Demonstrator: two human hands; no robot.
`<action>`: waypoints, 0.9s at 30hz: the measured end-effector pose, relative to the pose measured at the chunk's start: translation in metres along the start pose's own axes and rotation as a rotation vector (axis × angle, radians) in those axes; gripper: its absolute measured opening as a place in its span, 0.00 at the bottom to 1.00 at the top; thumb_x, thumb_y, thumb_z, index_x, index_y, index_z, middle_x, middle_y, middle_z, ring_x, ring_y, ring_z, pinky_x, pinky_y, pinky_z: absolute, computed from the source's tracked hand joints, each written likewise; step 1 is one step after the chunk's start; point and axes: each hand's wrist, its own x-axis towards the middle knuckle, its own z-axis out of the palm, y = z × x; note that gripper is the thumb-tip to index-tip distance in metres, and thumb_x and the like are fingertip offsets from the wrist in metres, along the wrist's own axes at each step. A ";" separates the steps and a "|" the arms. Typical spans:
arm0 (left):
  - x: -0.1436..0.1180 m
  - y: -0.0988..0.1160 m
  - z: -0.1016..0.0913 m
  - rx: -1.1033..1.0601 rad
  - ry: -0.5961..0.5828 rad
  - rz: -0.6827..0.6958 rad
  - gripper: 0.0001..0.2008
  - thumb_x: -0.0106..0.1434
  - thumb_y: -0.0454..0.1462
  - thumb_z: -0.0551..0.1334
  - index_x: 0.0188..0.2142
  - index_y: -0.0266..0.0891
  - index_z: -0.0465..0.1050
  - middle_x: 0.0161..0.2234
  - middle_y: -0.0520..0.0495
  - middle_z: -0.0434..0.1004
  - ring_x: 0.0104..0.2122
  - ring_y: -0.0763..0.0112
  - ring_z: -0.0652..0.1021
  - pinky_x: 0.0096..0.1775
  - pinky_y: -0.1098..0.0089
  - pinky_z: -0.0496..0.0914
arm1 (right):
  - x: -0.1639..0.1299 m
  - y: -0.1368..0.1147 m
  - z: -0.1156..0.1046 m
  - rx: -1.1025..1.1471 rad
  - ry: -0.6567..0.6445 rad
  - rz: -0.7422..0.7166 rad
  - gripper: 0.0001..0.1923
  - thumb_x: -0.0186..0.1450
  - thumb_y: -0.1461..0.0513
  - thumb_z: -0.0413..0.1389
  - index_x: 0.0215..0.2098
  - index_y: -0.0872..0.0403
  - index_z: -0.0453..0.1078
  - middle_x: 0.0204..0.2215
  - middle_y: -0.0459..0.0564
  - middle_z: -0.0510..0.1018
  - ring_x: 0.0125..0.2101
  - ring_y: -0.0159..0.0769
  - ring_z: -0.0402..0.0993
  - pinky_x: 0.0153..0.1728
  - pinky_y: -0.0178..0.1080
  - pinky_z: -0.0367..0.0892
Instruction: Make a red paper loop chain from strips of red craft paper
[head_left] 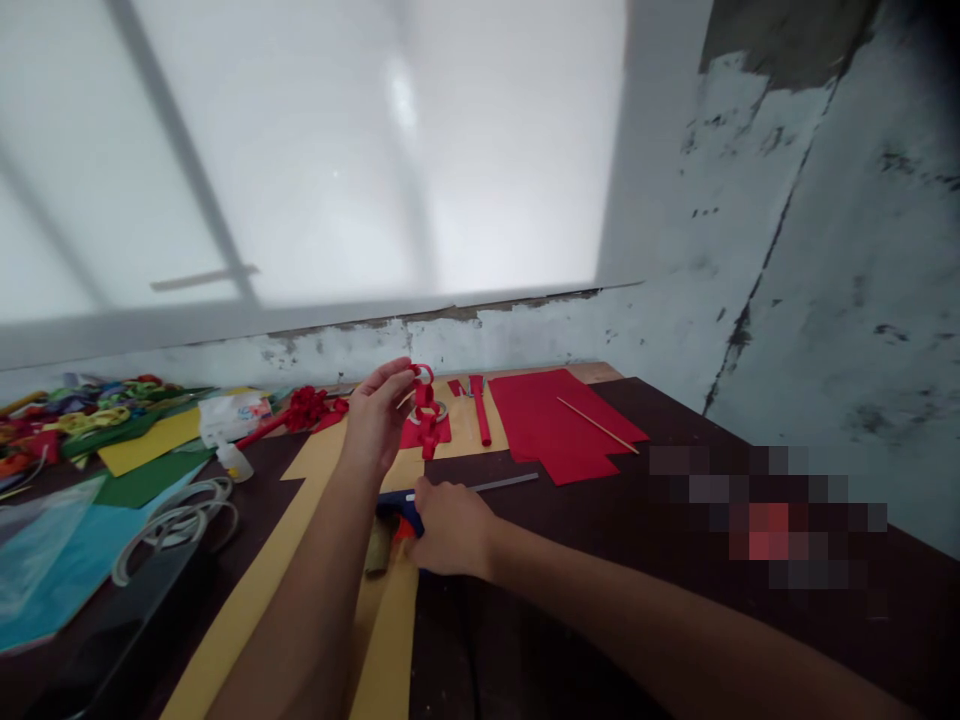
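Note:
Raised over the table, my left hand [381, 415] pinches the top ring of a small red paper chain [428, 420], which hangs down from the fingertips. My right hand [454, 525], lower and nearer to me, is wrapped round a dark blue hot glue gun [396, 502] with an orange trigger. A pale glue stick [508, 483] sticks out from its back to the right. Behind the chain there is a roll of tape [441, 411], partly covered. A red rolled paper tube [481, 412] lies just right of it on tan paper.
Red sheets [551, 420] with a thin wooden stick [598, 425] lie to the right. On the left are a red paper flower [306, 408], a small glue bottle [235, 462], coiled grey cable [180, 520], coloured sheets [152, 440] and a colourful pile [82, 415]. A wall stands behind the table.

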 end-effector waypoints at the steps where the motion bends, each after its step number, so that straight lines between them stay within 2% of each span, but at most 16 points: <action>1: 0.000 -0.001 0.000 0.000 -0.002 0.001 0.14 0.48 0.33 0.71 0.37 0.39 0.78 0.32 0.49 0.81 0.30 0.75 0.79 0.32 0.76 0.70 | 0.001 0.000 0.000 0.005 0.000 -0.003 0.29 0.55 0.51 0.58 0.49 0.60 0.67 0.41 0.66 0.80 0.40 0.58 0.80 0.35 0.47 0.73; 10: 0.000 -0.004 -0.001 -0.002 -0.023 0.007 0.14 0.49 0.34 0.71 0.38 0.39 0.79 0.33 0.49 0.80 0.31 0.75 0.79 0.33 0.76 0.70 | 0.002 -0.003 0.006 -0.037 0.079 -0.009 0.29 0.56 0.55 0.57 0.52 0.62 0.64 0.39 0.66 0.80 0.38 0.57 0.80 0.35 0.47 0.74; 17: 0.000 -0.003 -0.001 -0.031 -0.030 -0.013 0.14 0.49 0.33 0.71 0.38 0.39 0.79 0.34 0.50 0.81 0.32 0.75 0.80 0.34 0.76 0.71 | 0.011 0.003 0.002 -0.060 0.176 0.135 0.25 0.58 0.61 0.55 0.53 0.63 0.66 0.40 0.67 0.81 0.40 0.54 0.80 0.37 0.46 0.74; 21: 0.000 0.006 0.001 -0.164 -0.028 -0.050 0.12 0.51 0.31 0.69 0.37 0.38 0.78 0.32 0.49 0.81 0.31 0.75 0.79 0.34 0.76 0.73 | 0.014 0.021 -0.005 -0.068 0.178 0.180 0.19 0.57 0.61 0.55 0.46 0.61 0.70 0.39 0.66 0.81 0.40 0.54 0.80 0.37 0.46 0.73; 23: -0.001 0.014 0.001 -0.290 -0.038 -0.046 0.10 0.53 0.30 0.67 0.36 0.38 0.78 0.32 0.50 0.81 0.32 0.75 0.79 0.35 0.77 0.74 | 0.014 0.030 -0.008 -0.070 0.188 0.185 0.20 0.57 0.60 0.56 0.46 0.61 0.69 0.40 0.65 0.80 0.41 0.55 0.79 0.38 0.46 0.72; 25: -0.002 0.022 -0.001 -0.418 -0.045 -0.029 0.07 0.54 0.30 0.66 0.35 0.38 0.77 0.30 0.52 0.81 0.27 0.79 0.77 0.34 0.78 0.73 | 0.012 0.037 -0.012 -0.079 0.220 0.206 0.21 0.58 0.59 0.56 0.48 0.60 0.67 0.40 0.64 0.80 0.42 0.54 0.79 0.37 0.45 0.72; 27: -0.002 0.028 -0.004 -0.455 -0.050 -0.033 0.06 0.56 0.31 0.65 0.35 0.37 0.76 0.28 0.52 0.79 0.25 0.78 0.76 0.33 0.77 0.74 | 0.010 0.045 -0.017 -0.089 0.254 0.233 0.22 0.58 0.58 0.56 0.49 0.59 0.66 0.39 0.63 0.80 0.40 0.54 0.79 0.36 0.44 0.70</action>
